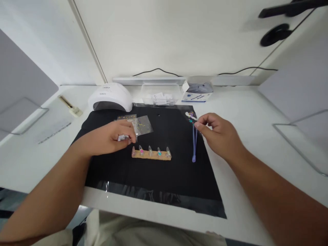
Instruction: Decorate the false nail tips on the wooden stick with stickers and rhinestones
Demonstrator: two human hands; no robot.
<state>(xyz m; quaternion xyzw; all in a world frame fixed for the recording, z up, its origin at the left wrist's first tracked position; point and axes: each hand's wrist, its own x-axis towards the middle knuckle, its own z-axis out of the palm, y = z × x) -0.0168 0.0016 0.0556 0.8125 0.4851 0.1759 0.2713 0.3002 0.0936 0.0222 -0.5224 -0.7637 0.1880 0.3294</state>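
My left hand [116,136] is curled closed around a small white crumpled piece [123,137], partly hidden by the fingers. It hovers over the black mat [153,177], beside clear sachets [144,125] with tiny specks. My right hand [217,131] has thumb and forefinger pinched at the upper end of purple tweezers [194,150]; what the fingertips hold is hidden. Just left of them lies a white smear [191,115] with colourful gems. A tan strip [151,155] bears several upright clear nail tips, one with a pink gem [141,151], another with a turquoise gem [159,153].
A white nail lamp [111,96] stands at the back left, near a bottle with a gold cap [70,106]. Behind the mat are a clear tray [161,94] of small packets and a box of alcohol pads [197,92]. Wire stands flank the table.
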